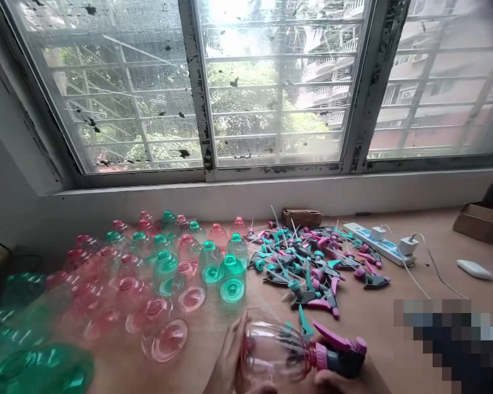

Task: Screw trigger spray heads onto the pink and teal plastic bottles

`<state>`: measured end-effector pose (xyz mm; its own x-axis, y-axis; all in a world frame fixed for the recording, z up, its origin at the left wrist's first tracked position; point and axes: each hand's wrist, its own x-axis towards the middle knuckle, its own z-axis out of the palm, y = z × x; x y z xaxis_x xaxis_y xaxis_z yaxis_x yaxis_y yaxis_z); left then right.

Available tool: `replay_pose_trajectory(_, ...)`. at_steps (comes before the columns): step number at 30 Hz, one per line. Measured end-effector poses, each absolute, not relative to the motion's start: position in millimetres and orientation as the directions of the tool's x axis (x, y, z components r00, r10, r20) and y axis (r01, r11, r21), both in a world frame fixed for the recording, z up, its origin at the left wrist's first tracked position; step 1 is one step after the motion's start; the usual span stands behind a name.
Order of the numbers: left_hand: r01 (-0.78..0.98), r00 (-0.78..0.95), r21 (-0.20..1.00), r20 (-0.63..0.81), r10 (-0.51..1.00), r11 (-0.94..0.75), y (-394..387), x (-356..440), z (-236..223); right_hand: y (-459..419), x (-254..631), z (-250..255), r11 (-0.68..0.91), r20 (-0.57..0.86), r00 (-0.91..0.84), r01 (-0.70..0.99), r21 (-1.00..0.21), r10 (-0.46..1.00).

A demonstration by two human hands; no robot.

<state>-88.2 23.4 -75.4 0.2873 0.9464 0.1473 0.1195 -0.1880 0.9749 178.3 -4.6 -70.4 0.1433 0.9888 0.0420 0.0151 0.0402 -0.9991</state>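
Observation:
A clear pink plastic bottle (271, 353) lies on its side low in the frame, with a pink and grey trigger sprayer head (339, 353) on its neck. My left hand (227, 364) wraps round the bottle's base end, fingers closed on it. My right hand (337, 380) is at the sprayer head, mostly cut off by the frame edge, gripping it from below. A loose teal sprayer part (304, 323) lies just behind the bottle.
Several pink and green empty bottles (164, 273) stand on the brown table at left. A heap of pink and teal sprayer heads (312, 260) lies in the middle. A white power strip (380, 243), a cardboard box (482, 219) and a white object (474, 269) sit at right.

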Motion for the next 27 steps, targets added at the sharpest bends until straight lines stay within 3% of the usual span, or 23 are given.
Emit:
replay_pose_trajectory(2,0.214,0.281,0.944,0.186,0.942,-0.250,17.5,-86.4,-63.6,-6.6,177.3,-66.7,0.062,0.064,0.141,0.017,-0.998,0.988)
replay_pose_trajectory(5,0.235,0.321,0.947,0.135,0.937,-0.217,13.1,-85.5,-51.6,-9.1,174.8,-63.4,0.061,0.059,0.107,-0.012,-0.998,0.993)
replay_pose_trajectory(8,0.018,0.342,0.996,0.079,0.937,-0.090,11.9,-83.1,-51.4,-10.8,175.0,-65.3,0.082,0.080,0.062,-0.038,-0.996,0.995)
replay_pose_trajectory(11,-0.258,0.431,0.960,0.017,0.902,0.105,12.4,-77.0,-55.2,-10.7,178.6,-67.3,0.137,0.134,0.070,-0.032,-0.990,0.988)
replay_pose_trajectory(14,-0.357,0.548,0.912,0.031,0.836,0.200,13.5,-71.1,-53.7,-9.6,181.5,-65.1,0.164,0.166,0.065,0.036,-0.986,0.984)
replay_pose_trajectory(21,-0.367,0.497,0.907,0.002,0.868,0.208,13.0,-70.1,-46.3,-8.9,179.4,-64.7,0.201,0.209,0.049,0.135,-0.970,0.977)
replay_pose_trajectory(27,-0.296,0.439,0.942,-0.016,0.898,0.161,14.7,-73.6,-68.4,-8.2,178.2,-74.7,0.085,0.085,0.051,0.007,-0.996,0.995)
